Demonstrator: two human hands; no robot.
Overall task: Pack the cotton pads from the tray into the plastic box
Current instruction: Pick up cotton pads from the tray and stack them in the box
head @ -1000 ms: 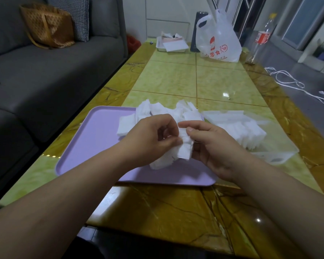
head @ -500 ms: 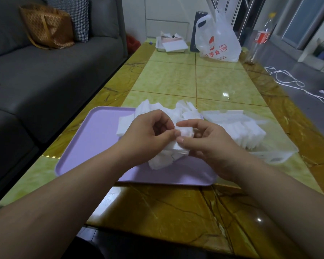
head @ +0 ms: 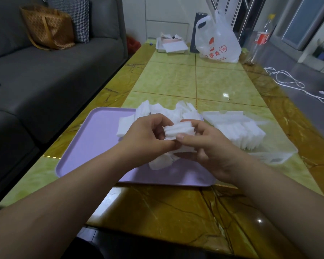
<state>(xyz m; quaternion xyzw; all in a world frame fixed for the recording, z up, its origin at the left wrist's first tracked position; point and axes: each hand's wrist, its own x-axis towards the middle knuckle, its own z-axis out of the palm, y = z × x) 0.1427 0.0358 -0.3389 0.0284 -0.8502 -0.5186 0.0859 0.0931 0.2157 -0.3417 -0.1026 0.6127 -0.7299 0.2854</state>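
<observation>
Looking through the head camera, I have the left hand and right hand meeting above the right half of the tray. Both have their fingers curled round one small stack of cotton pads, held edge-up between them. The left fingers close on its left end and the right thumb presses its near edge, with the right fingers behind it.

Loose pads lie heaped on the tray from its far edge to beneath the hands; they overlap too much for me to count. The clear box sits just beside the tray's right edge, and a row of packed pads stands on edge in it.

I count two hands, one held stack, one purple tray and one box, all at the near end of the table.

At the table's far end I see one white bag with red print and one shallow white dish of papers. One bottle stands by the far right corner. A sofa runs along the table's left edge.
</observation>
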